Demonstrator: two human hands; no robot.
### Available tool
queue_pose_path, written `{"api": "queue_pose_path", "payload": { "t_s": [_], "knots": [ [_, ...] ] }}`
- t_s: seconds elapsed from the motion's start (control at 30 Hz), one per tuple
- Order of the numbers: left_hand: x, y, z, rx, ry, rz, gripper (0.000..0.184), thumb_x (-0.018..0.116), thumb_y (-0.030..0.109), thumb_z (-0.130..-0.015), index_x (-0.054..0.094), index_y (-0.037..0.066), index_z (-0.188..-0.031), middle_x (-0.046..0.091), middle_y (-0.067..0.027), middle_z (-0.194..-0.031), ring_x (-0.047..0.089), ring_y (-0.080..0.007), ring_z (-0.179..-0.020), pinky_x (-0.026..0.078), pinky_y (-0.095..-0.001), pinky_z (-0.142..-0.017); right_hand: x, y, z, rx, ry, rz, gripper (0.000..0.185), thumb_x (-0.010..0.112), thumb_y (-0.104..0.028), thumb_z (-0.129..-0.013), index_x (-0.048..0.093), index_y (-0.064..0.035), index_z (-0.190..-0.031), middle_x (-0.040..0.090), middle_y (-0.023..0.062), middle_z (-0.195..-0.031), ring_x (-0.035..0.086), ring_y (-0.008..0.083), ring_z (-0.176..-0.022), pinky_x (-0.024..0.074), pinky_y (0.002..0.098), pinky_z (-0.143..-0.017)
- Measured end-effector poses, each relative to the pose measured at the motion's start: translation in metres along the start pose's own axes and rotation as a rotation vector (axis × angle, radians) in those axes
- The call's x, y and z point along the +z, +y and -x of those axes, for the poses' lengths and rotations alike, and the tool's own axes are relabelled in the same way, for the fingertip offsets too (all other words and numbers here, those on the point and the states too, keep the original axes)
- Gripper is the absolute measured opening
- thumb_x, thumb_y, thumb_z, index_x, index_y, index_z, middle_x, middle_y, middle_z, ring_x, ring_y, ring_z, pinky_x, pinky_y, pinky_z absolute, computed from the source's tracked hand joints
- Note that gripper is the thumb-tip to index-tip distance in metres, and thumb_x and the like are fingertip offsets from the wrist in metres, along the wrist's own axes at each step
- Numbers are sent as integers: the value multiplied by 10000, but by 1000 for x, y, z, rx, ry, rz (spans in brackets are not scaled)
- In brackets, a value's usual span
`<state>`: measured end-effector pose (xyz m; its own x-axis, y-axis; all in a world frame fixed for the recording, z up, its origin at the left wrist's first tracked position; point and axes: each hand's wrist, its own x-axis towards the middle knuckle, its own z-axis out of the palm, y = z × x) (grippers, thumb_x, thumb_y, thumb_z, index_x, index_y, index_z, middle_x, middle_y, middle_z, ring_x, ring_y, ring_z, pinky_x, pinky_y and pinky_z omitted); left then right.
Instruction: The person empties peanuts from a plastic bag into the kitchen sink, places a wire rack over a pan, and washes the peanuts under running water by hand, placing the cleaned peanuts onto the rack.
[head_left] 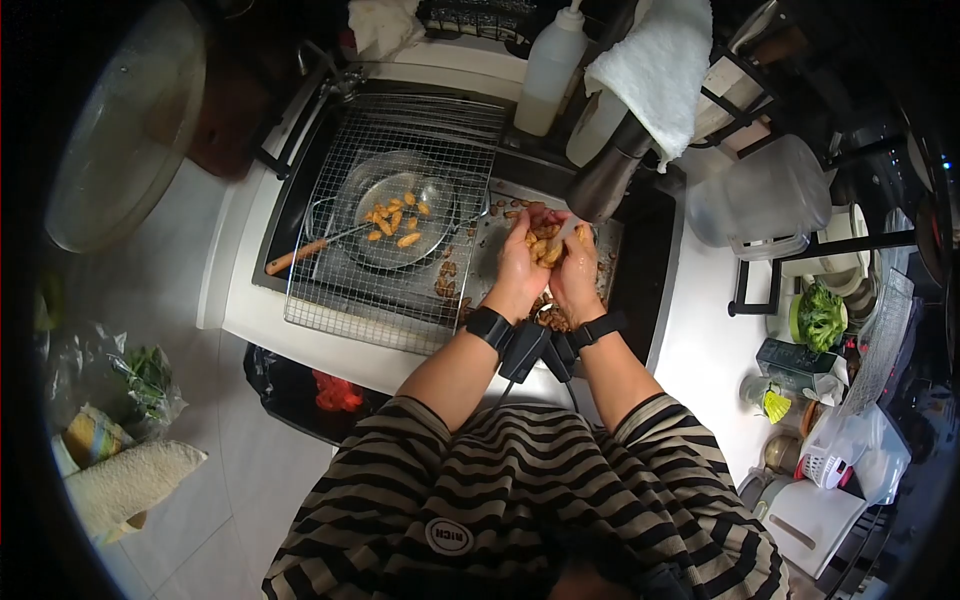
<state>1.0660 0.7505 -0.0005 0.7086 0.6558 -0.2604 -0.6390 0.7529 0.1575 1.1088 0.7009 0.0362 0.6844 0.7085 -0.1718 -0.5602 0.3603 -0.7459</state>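
Left hand (518,268) and right hand (577,268), 2: were cupped together beneath 1 faucet (609,176), presumably so the golden-brown oblong pieces (544,249) in their hollow would not spill under the running water (571,228). Wire rack (430,112), 1: lay across the sink's (645,300) left side, perhaps for draining.

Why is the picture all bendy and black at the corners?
Head view: probably a wide lens, so lines on the floor curve; head view: black swallows the corners; head view: the white towel looks bright, the left hand and right hand clearly lit.
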Motion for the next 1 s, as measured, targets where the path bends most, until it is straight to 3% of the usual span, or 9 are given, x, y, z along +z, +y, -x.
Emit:
{"api": "queue_pose_path", "payload": {
  "t_s": [0.2, 0.3, 0.47, 0.6, 0.67, 0.7, 0.83, 0.93, 1.0],
  "knots": [
    [28, 5, 17, -41, -8, 15, 509, 177, 332, -926, 525, -19, -1049, 573, -122, -1057, 530, -245, -999, 374, -375, -937, -1, -10, 0, 87, 9, -163, 371, 385, -331, -923, 517, -11, -1056, 546, 83, -1055, 505, 192, -1005, 381, 334, -920],
    [23, 4, 16, -45, -35, 49, 459, 258, 371, -930, 514, 29, -1098, 525, -127, -1132, 472, -291, -1084, 335, -420, -969, -1, -11, 1, 81, 8, -136, 385, 368, -315, -928, 500, 6, -1096, 537, 97, -1103, 496, 203, -1038, 370, 330, -935],
    [21, 3, 15, -21, -73, 5, 395, 327, 333, -926, 496, 36, -1125, 524, -98, -1140, 473, -248, -1091, 353, -384, -960, -8, -5, -1, 33, -56, -110, 343, 373, -231, -927, 456, 16, -1151, 520, 116, -1143, 486, 216, -1068, 364, 328, -946],
    [33, -9, 26, 202, -1, -370, 328, 373, 267, -931, 466, 52, -1161, 532, -69, -1114, 487, -192, -1067, 393, -333, -925, -6, -5, 1, -118, -151, 350, 296, 426, -162, -899, 451, -3, -1148, 511, 120, -1149, 490, 233, -1053, 370, 313, -908],
    [26, -2, 21, 72, 103, -341, 309, 381, 272, -933, 480, 58, -1132, 545, -51, -1055, 516, -162, -989, 429, -298, -856, 2, -6, 12, -307, -246, 791, 271, 452, -128, -884, 465, -14, -1129, 523, 112, -1103, 517, 236, -996, 401, 302, -836],
    [19, 3, 19, 1, 145, -347, 322, 393, 296, -929, 494, 52, -1114, 549, -48, -1040, 527, -155, -964, 440, -292, -833, 14, -10, 20, -497, -184, 857, 309, 557, -198, -824, 520, -14, -1070, 539, 180, -1068, 502, 334, -955, 352, 451, -893],
    [8, -3, 13, 1, 111, -256, 359, 391, 351, -928, 522, 47, -1070, 559, -54, -999, 545, -148, -913, 449, -279, -804, 16, -22, 14, -687, -268, 1269, 241, 468, -178, -880, 515, 0, -1036, 553, 155, -1026, 540, 270, -935, 417, 318, -786],
    [26, -13, 23, 42, 110, -231, 327, 402, 335, -928, 524, 60, -1055, 562, -55, -980, 549, -149, -899, 451, -277, -808, 3, -14, -6, -292, 38, 1092, 194, 474, -155, -864, 539, 4, -953, 578, 170, -913, 558, 290, -843, 431, 336, -740],
    [32, -13, 25, 45, 149, -242, 271, 413, 281, -925, 518, 68, -1054, 559, -54, -988, 547, -156, -909, 450, -290, -818, -2, -11, -11, -317, -18, 1030, 173, 480, -121, -837, 531, 9, -939, 594, 156, -852, 567, 291, -795, 438, 342, -721]
  ]
}}
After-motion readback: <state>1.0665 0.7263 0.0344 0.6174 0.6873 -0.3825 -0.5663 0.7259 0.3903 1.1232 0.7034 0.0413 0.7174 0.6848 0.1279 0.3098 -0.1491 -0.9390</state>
